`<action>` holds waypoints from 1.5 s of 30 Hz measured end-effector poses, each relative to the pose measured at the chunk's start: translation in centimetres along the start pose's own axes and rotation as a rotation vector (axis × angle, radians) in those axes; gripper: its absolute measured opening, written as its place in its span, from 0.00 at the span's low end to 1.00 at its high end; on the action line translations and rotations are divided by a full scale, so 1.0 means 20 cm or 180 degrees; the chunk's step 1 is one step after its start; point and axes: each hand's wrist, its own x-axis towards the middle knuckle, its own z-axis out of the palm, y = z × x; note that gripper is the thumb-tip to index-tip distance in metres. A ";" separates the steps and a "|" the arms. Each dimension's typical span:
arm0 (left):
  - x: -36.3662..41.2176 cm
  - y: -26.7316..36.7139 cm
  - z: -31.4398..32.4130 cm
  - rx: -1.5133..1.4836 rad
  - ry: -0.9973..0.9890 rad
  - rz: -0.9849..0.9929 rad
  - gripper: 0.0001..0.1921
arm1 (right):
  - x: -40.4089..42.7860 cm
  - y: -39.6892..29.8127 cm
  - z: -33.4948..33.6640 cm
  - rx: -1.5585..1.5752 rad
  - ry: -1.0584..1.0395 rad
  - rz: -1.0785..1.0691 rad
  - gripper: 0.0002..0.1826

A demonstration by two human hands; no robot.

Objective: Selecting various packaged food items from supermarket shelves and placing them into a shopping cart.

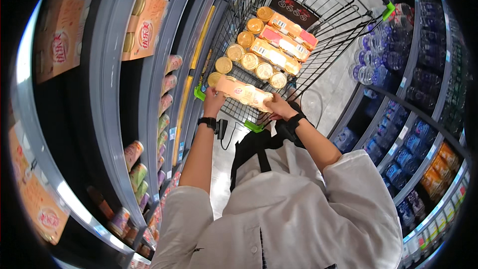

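Observation:
Both my hands hold one orange multipack of cups (pixel 244 94) level over the near end of a wire shopping cart (pixel 317 59). My left hand (pixel 214 101) grips its left end, and my right hand (pixel 279 107) is closed around its right end. Beyond it in the cart lie several more orange multipacks (pixel 274 54), some turned so that barcodes or pink panels face up. Single cups with gold lids (pixel 235 52) stand in a row along the cart's left side. The held pack hides part of the basket's floor.
Grey shelves on the left carry orange cup packs (pixel 143 26) and loose patterned cups (pixel 133 155). On the right, shelves hold bottled water (pixel 396 59) and bottles of orange drink (pixel 438 168). Green corner pieces (pixel 254 126) mark the cart's rim close to my body.

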 end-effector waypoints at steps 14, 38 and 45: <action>0.14 0.22 0.17 -0.0784 -0.1261 -0.1123 0.35 | 0.34 0.17 0.06 -0.0182 0.0360 -0.0273 0.32; -0.83 0.28 -0.39 -0.0037 0.0675 0.0115 0.20 | 0.14 -0.08 -0.02 0.0168 -0.1373 0.0186 0.07; -1.29 0.38 -0.33 0.0215 0.2089 -0.0043 0.16 | 0.08 -0.52 -0.38 -0.0654 -0.1617 -0.0385 0.23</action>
